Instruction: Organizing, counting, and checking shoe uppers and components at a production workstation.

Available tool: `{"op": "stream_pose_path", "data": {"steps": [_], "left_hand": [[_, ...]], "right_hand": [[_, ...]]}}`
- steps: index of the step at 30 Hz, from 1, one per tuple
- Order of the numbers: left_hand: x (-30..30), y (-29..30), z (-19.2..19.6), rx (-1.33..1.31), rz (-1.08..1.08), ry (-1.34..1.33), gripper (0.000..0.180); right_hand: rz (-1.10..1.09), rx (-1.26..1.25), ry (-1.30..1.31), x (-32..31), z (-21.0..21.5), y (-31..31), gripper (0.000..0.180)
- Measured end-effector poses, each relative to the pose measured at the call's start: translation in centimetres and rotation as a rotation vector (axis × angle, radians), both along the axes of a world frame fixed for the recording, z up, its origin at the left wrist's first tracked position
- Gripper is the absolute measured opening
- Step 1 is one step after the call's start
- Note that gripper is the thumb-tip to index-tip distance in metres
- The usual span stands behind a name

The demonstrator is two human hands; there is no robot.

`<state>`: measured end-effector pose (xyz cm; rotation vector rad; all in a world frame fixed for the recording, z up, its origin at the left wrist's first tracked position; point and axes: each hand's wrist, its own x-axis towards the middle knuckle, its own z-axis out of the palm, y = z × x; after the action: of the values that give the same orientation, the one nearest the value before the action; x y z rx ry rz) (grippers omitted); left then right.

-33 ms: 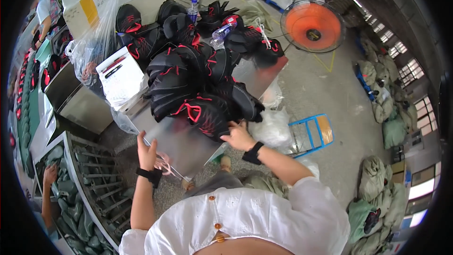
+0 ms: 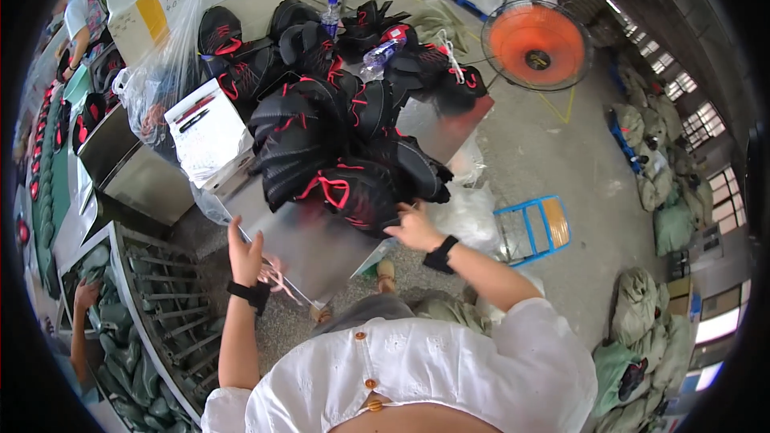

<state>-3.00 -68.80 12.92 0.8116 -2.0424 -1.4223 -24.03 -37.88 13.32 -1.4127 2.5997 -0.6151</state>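
Note:
Black shoe uppers [image 2: 295, 140] with red trim lie heaped on a shiny metal tabletop [image 2: 309, 252]. The nearest upper [image 2: 353, 196], with a red lace loop, points toward me at the right front of the heap. My right hand [image 2: 417, 228] has its thumb and fingers closed round this upper's near end; part of the fingertips is hidden. Beside the table's left front edge, my left hand [image 2: 245, 255] is raised with thumb and fingers apart, holding nothing. Pink cords [image 2: 275, 274] hang at the table edge near my left wrist.
A white box [image 2: 207, 138] with pens on top stands left of the heap. Two plastic bottles, one upright [image 2: 330, 18], are among the uppers. An orange fan [image 2: 536, 46] and blue-framed trolley [image 2: 533, 231] stand right. A metal-railed bin [image 2: 152, 313] is at left, with another person's hand [image 2: 86, 295].
The view has shifted very slightly. My left hand sits a touch farther left, and my right hand keeps its place at the upper's near end.

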Motion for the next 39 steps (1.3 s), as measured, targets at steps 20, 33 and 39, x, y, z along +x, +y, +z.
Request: {"op": "stream_pose_path", "data": {"steps": [20, 33, 39], "left_hand": [[-19.5, 10.0, 7.4, -0.485, -0.405, -0.486, 0.115], [-28.0, 6.0, 5.2, -0.611, -0.151, -0.227, 0.057], [-19.1, 4.1, 12.9, -1.175, -0.588, -0.278, 0.039]], "right_hand": [[-0.129, -0.154, -0.095, -9.1, 6.2, 7.1, 0.117], [-0.29, -0.619, 0.142, -20.7, 4.4, -2.0, 0.062], [0.449, -0.097, 0.574, -21.7, 15.3, 3.7, 0.037]]}}
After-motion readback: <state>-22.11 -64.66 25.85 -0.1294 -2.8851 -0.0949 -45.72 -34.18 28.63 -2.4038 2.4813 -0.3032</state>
